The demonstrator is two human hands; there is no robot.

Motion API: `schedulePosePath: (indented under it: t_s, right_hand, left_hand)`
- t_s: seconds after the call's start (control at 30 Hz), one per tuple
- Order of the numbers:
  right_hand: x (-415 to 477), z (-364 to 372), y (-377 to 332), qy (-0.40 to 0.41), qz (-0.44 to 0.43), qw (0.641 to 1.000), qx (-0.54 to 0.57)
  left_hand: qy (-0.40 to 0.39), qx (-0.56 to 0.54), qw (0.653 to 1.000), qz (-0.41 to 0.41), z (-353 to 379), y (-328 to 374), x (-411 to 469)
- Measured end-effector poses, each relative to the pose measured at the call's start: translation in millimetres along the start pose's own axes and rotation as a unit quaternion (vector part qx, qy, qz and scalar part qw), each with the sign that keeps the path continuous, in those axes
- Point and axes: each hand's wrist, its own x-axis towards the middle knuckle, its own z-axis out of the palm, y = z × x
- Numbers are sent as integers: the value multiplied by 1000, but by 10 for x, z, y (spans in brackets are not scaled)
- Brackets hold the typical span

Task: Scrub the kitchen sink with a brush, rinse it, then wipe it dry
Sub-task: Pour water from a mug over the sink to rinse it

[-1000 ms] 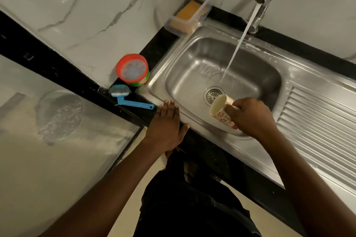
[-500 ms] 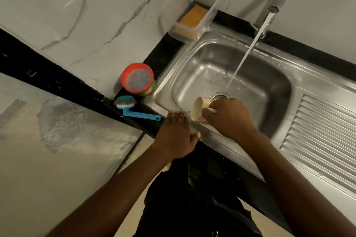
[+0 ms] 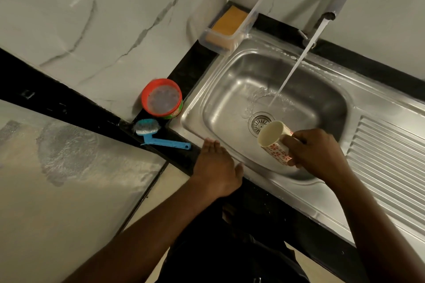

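Observation:
The steel sink (image 3: 220, 89) has a wet basin, and water runs from the tap (image 3: 338, 0) onto its floor beside the drain (image 3: 258, 120). My right hand (image 3: 315, 154) grips a cream mug with red flowers (image 3: 273, 142), tipped on its side over the basin's near part, its mouth facing left. My left hand (image 3: 217, 167) rests flat, fingers straight, on the sink's front left rim. A blue-handled brush (image 3: 156, 135) lies on the black counter left of the sink, apart from both hands.
A red-rimmed tub of cleaning paste (image 3: 162, 99) stands beside the brush. A clear box with a yellow sponge (image 3: 230, 23) sits in the back corner. The ribbed drainboard (image 3: 391, 156) extends right. A frosted glass panel (image 3: 69, 179) fills the lower left.
My right hand has moved the mug back from the front left rim toward the basin's middle near the drain. My left hand has stayed on the front rim.

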Motion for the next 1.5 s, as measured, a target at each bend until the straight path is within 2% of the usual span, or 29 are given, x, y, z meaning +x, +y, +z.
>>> schedulePosePath:
  t_s: [0.1, 0.23, 0.3, 0.4, 0.6, 0.77, 0.87, 1.03, 1.17, 1.27, 1.33, 1.4, 1.5]
  right_hand:
    - [-11, 20, -97, -9, -9, 1000, 3]
    - [-43, 24, -175, -13, -13, 1000, 16]
    - [-54, 23, -170, -11, -13, 1000, 15]
    - [-56, 24, -161, -8, -11, 1000, 11]
    - [-38, 62, -134, -12, -13, 1000, 3]
    - [8, 190, -233, -8, -31, 998, -48]
    - [63, 308, -447, 12, -89, 990, -107]
    - [159, 429, -876, 51, -171, 975, -135]
    - [268, 279, -865, 21, -157, 986, -60]
    - [424, 86, -591, -22, -92, 992, 85]
    - [556, -35, -367, -14, -17, 969, 245]
    - [683, -143, -193, 17, 37, 930, 365]
    - [845, -249, -74, 46, 54, 879, 471]
  left_hand:
    - [-10, 18, 1000, -16, -121, 80, 18]
    - [-15, 33, 992, -117, -135, -280, 155]
    - [-17, 52, 989, -135, -118, -439, 226]
    - [-10, 42, 990, -132, -53, -414, 248]
    - [-19, 11, 999, -29, -31, 115, 35]
    - [3, -32, 996, -89, 89, -338, 263]
    - [13, -51, 992, -116, 118, -595, 403]
    - [30, -86, 990, -103, 203, -421, 453]
    - [38, -85, 996, 1, 244, -110, 428]
    - [35, -110, 993, -13, 227, -136, 500]
    - [46, -119, 990, -53, 222, -257, 533]
    - [47, -119, 988, -82, 200, -370, 557]
    - [46, -122, 990, -43, 146, -387, 580]
